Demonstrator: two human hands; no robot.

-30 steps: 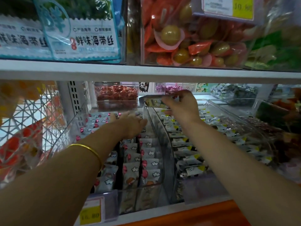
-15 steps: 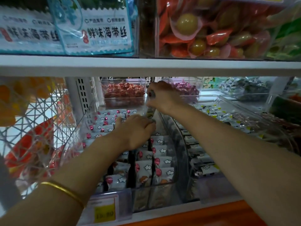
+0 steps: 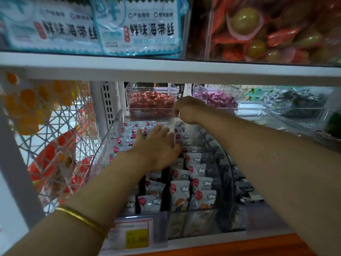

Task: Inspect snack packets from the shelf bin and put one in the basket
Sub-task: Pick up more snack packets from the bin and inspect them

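A clear shelf bin (image 3: 110,139) holds rows of white snack packets (image 3: 181,191) printed with red balloons and clouds. My left hand (image 3: 156,146) reaches into the bin, fingers straight, resting flat on the packets near the middle. My right hand (image 3: 188,109) is at the back of the bin with its fingers curled tight around a small snack packet that is almost wholly hidden inside the fist. A white wire basket (image 3: 55,141) with orange packs in it stands at the left.
A shelf board (image 3: 166,69) runs close above my hands. Behind them stand clear boxes of red candy (image 3: 151,102) and purple candy (image 3: 220,100). A second clear bin (image 3: 225,163) lies to the right. A yellow price tag (image 3: 136,237) hangs at the front.
My right hand has carried its packet from over the right bin leftward and deeper, to the back of the left bin. My left hand has opened out flat on the packets.
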